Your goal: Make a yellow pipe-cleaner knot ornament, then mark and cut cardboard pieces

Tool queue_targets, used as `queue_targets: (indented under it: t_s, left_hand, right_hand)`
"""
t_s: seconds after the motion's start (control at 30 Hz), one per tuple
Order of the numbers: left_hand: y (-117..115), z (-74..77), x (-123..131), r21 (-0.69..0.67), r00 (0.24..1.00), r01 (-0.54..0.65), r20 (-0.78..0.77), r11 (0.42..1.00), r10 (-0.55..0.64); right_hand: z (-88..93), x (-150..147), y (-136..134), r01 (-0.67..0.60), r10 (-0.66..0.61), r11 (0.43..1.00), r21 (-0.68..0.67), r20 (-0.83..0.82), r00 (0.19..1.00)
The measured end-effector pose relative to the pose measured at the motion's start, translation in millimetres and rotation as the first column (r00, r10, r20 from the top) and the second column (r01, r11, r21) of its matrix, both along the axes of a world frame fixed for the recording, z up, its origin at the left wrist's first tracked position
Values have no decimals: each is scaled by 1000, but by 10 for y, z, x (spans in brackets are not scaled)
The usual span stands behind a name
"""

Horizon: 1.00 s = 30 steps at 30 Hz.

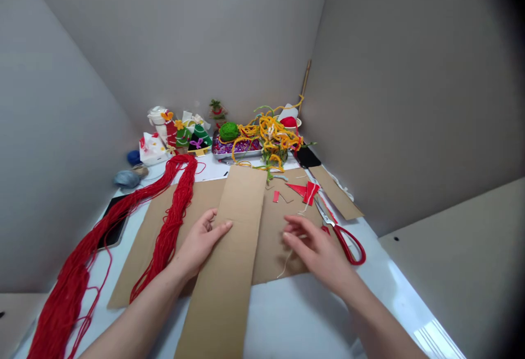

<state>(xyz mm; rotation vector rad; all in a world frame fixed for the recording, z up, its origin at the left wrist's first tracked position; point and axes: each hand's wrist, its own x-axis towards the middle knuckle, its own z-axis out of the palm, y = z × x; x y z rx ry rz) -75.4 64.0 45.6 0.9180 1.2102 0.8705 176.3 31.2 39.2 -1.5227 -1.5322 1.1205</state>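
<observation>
Well, cardboard strip [238, 239], left edge in left hand [200, 243].

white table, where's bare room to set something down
Barest is the near patch of white table, bordered by the cardboard strip, the cardboard sheet and the right forearm. Another lies between the scissors and the table's right edge. The back is crowded with yellow yarn and the bead tray; red yarn covers much of the left.

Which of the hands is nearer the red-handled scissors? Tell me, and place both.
Right. The right hand is just left of the scissors; the left hand is farther left, gripping the long cardboard strip.
</observation>
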Motion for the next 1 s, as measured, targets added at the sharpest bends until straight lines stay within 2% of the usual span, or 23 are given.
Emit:
queue_targets:
  t_s: [0.03, 0.1, 0.23, 0.37, 0.53, 0.73, 0.9, 1.0]
  left_hand:
    - [5, -14, 27, 2, 1000, -9, 17, 1000, 9]
    - [5, -30, 67, 11, 999, -17, 46, 1000, 16]
    - [15, -51, 69, 9, 991, 2, 134, 1000, -3]
    - [125, -107, -9, -23, 974, 28, 224, 999, -22]
    - [261, -212, -37, -36, 964, 73, 260, 997, -61]
    - [243, -268, -4, -6, 954, 42, 296, 999, -38]
    - [220, -268, -5, -35, 956, 41, 292, 999, -29]
    - [218, -272, 3, -28, 957, 39, 288, 999, -30]
  right_hand:
    - [14, -122, 88, -70, 61, 996, -61, -136, 989]
    - [-3, -324, 281, -160, 98, 975, -156, -349, 932]
    - [-126, -547, 576, -218, 71, 955, -204, -552, 831]
    - [-224, -595, 657, -254, 82, 945, -206, -604, 793]
    - [-261, -591, 654, -269, 72, 935, -232, -617, 784]
    - [-262, -653, 624, -203, -8, 937, -284, -599, 801]
    - [-316, -704, 570, -157, -102, 928, -337, -638, 764]
    - [-339, -712, 551, -169, -97, 929, -329, -656, 748]
